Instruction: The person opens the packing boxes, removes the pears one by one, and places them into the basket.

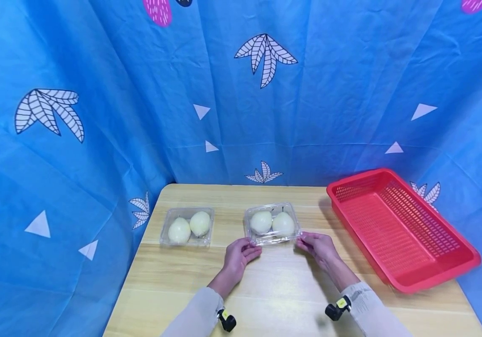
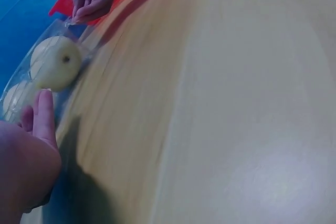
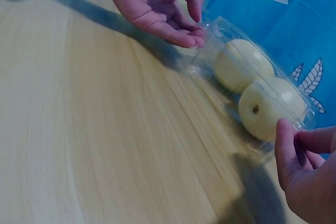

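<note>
In the middle of the table in the head view is a clear plastic clamshell box (image 1: 271, 238) with two pale yellow pears (image 3: 244, 66) inside. My left hand (image 1: 241, 257) pinches its near left corner between thumb and fingers. At the near right corner, my right hand (image 1: 317, 248) pinches the rim. The lid lies over the pears, and the right wrist view shows both hands at opposite ends of the front edge. Left of it, apart from both hands, sits another clear plastic box (image 1: 165, 234) holding two more pears (image 1: 200, 223).
A red perforated plastic basket (image 1: 401, 234) stands at the right side of the wooden table (image 1: 173, 290). Its inside shows nothing in it. A blue patterned curtain (image 1: 241, 126) hangs behind the table and along both sides.
</note>
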{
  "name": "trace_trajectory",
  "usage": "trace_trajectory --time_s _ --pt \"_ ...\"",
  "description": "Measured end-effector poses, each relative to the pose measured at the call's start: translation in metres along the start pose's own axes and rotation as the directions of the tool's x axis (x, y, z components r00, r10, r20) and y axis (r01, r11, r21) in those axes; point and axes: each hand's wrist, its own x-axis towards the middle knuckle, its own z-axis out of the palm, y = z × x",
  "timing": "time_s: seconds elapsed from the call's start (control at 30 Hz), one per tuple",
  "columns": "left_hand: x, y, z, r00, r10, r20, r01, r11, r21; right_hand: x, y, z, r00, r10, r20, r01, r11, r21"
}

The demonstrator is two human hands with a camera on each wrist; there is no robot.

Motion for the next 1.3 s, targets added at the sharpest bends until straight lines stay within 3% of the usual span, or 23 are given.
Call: trace_trajectory --time_s 0.2,0.4,0.57,0.93,1.3 --pt "-0.003 -0.010 0.005 0.999 -0.006 0.043 0.008 0.999 -0.047 0.001 0.003 0.001 1.000 0.003 0.006 -0.003 1.000 0.005" --pt "-0.004 -0.018 0.012 0.998 -0.004 0.056 0.006 0.999 -0.034 -0.002 0.003 0.001 1.000 0.016 0.010 -0.016 1.000 0.015" --pt "-0.002 -0.025 0.024 0.994 -0.019 0.106 0.019 1.000 -0.002 -0.003 0.003 0.002 1.000 0.018 0.005 -0.018 1.000 0.003" --pt "0.000 -0.033 0.047 0.990 -0.067 0.123 0.070 0.997 -0.017 -0.002 0.004 0.001 0.999 0.020 0.027 -0.021 1.000 0.023" --pt "0.002 -0.042 0.064 0.993 -0.084 0.078 0.088 0.995 -0.052 -0.003 0.009 0.003 0.998 0.011 0.064 -0.013 1.000 0.028"
